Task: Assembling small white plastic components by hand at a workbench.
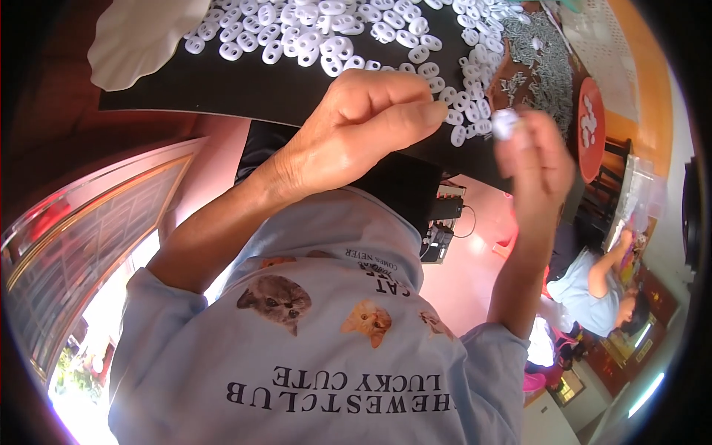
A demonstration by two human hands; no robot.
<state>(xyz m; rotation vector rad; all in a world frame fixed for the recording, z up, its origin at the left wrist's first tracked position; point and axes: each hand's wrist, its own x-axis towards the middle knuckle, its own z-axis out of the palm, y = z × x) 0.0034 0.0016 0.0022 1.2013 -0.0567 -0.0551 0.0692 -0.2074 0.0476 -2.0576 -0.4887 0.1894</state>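
The right hand (537, 154) pinched a blurred white plastic piece (506, 124), long axis unclear, at three o'clock from the left hand (363, 130), its fingers curled closed, contents hidden!

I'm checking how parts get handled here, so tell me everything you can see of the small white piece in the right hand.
The small white piece looks rounded and plastic, with a greyish patch on its face. It is too blurred to tell whether it has holes or how it is turned. The right hand pinches it at the fingertips. It shows against the black tabletop, to the right of the left hand, which does not touch it.
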